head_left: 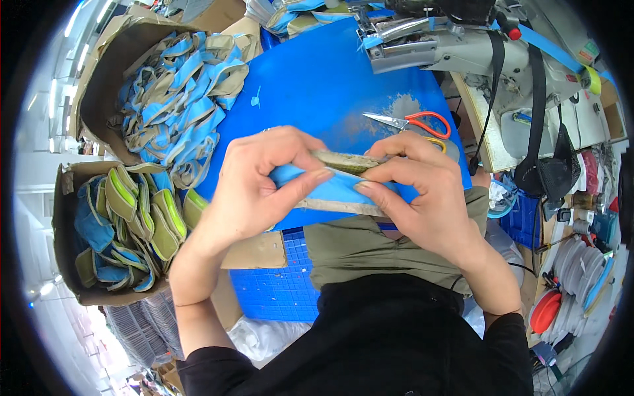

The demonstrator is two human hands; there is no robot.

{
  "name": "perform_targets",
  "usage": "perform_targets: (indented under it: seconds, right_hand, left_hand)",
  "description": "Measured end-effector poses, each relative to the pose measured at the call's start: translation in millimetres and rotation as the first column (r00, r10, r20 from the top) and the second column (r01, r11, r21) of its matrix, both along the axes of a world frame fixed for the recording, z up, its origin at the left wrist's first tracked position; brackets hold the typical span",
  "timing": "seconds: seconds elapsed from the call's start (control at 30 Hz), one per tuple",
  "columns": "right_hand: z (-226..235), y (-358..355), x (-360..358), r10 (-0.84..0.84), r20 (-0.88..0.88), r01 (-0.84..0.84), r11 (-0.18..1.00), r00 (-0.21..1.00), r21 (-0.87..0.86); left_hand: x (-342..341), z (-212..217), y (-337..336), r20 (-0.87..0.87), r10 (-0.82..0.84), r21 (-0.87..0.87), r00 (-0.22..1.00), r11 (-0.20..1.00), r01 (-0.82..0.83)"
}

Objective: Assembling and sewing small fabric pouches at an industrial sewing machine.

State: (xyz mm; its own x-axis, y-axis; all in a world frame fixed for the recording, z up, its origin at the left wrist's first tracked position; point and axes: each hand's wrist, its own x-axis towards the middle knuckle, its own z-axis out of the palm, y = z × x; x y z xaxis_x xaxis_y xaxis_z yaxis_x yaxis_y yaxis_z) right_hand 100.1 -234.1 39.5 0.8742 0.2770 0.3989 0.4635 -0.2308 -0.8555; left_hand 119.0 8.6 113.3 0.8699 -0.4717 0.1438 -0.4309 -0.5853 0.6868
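A fabric piece (339, 187) with a blue face and beige edging is held up between my two hands, over the near edge of the blue tabletop (317, 79). My left hand (254, 178) pinches its left part between thumb and fingers. On the other side, my right hand (426, 188) grips the right part the same way. Along the top the piece gapes a little, showing a darker olive-brown inside. Red-handled scissors (426, 123) lie beyond my right hand, and a yellow handle (436, 143) shows partly behind its fingers.
An industrial sewing machine (462, 51) stands at the far right. At the far left, a cardboard box (99, 86) holds a heap of blue and beige strips. Nearer, another box (66, 231) contains padded pieces in olive, green and blue. Thread spools (578, 270) stand at right.
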Motion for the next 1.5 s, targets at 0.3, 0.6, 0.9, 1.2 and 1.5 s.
perform_targets:
  seconds: [0.3, 0.6, 0.9, 1.2, 1.5]
  right_hand:
    - [-1.7, -7.5, 4.9, -0.039, -0.014, 0.040, 0.999, 0.999, 0.014]
    - [-0.2, -1.9, 5.6, -0.058, 0.064, 0.057, 0.998, 0.996, 0.018]
    - [2.3, 0.7, 6.4, -0.044, 0.082, 0.042, 0.999, 0.996, 0.022]
    - [7.6, 0.2, 4.3, -0.046, 0.081, 0.045, 0.999, 0.996, 0.016]
    - [37.7, -5.8, 3.8, -0.003, -0.250, 0.022, 0.997, 0.968, 0.073]
  left_hand:
    - [-15.3, -25.6, -0.4, -0.076, 0.154, -0.213, 0.985, 0.963, -0.167]
    - [-25.1, -30.8, -0.6, -0.029, 0.231, -0.280, 0.973, 0.932, -0.229]
    - [-28.5, -26.7, 1.4, 0.008, 0.227, -0.287, 0.974, 0.933, -0.215]
    - [-24.2, -20.7, 0.6, 0.030, 0.186, -0.285, 0.982, 0.943, -0.170]
    - [2.9, 15.6, -3.3, -0.093, 0.045, -0.185, 0.995, 0.981, -0.062]
